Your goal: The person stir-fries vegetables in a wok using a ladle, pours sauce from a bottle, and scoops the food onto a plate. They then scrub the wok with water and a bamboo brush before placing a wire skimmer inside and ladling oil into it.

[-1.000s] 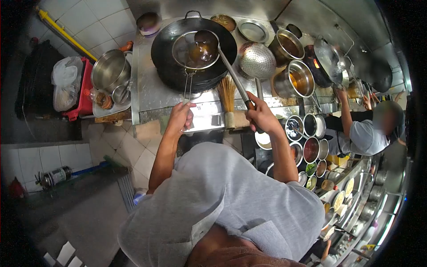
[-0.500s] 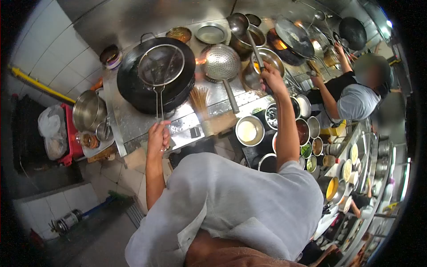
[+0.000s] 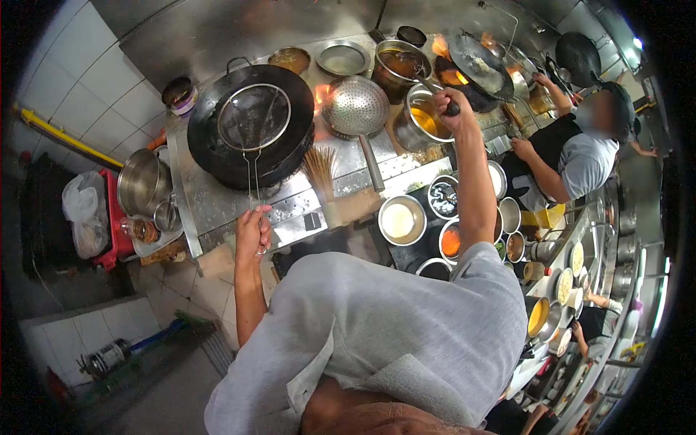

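Observation:
My left hand (image 3: 252,232) is closed round the wire handle of a round mesh strainer (image 3: 254,119). The strainer is over a large black wok (image 3: 299,134), and whether it touches the wok I cannot tell. A ladle (image 3: 431,86) with a dark grip is in my right hand (image 3: 452,109), fingers wrapped round it. Its bowl end is down in a metal pot (image 3: 378,70) of brown liquid, largely hidden. Below my right wrist stands another pot (image 3: 403,134) holding amber liquid. A perforated skimmer (image 3: 355,106) rests between the wok and these pots, flames at its left edge.
A bamboo brush (image 3: 319,170) leans at the stove's front edge. Several containers, including a pot of white contents (image 3: 399,220), stand under my right forearm. At the right, a co-worker (image 3: 573,156) handles another wok (image 3: 481,67) over fire. A steel basin (image 3: 145,181) sits at left.
My right hand has moved slightly to the right and up, and the ladle's bowl has gone from above the pot down into it. The strainer has shifted a little left and down.

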The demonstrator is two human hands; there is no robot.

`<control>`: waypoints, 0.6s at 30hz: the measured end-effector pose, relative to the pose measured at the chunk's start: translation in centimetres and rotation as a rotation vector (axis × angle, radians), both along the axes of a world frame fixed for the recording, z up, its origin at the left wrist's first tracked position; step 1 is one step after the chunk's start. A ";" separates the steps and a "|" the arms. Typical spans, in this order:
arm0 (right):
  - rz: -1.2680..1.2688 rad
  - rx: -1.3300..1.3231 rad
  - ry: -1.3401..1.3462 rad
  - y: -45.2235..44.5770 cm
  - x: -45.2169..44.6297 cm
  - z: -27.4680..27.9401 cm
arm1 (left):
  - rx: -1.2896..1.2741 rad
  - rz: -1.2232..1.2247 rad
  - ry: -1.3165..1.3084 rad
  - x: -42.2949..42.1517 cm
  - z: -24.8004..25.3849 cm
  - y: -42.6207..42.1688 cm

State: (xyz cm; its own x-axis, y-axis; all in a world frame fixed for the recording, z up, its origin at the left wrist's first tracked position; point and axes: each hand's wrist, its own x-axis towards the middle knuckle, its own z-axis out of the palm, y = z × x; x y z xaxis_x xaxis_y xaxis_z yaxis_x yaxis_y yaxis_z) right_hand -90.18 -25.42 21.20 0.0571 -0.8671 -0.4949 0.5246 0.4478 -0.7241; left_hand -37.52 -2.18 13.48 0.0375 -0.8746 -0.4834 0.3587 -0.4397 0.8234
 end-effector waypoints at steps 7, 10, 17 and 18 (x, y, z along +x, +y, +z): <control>0.022 -0.026 -0.976 -0.3 -0.8 0.8 | 0.007 -0.009 -0.021 0.2 -0.1 0.4; -0.033 -0.006 -0.934 0.8 0.1 2.5 | 0.016 -0.012 -0.022 0.4 -0.4 0.6; 0.005 -0.073 -0.805 5.6 3.8 7.8 | 0.012 -0.022 -0.015 0.8 0.0 0.8; 0.004 -0.053 -0.782 6.4 4.5 8.6 | 0.011 -0.018 -0.011 0.9 -0.2 0.7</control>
State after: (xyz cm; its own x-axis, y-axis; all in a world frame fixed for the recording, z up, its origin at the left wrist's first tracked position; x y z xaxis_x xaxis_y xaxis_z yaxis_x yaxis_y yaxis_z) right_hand -85.69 -19.01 29.76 0.3750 -0.8877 -0.2672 0.8897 0.4257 -0.1653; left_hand -36.60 -1.49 13.29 0.0275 -0.8697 -0.4927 0.3412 -0.4552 0.8224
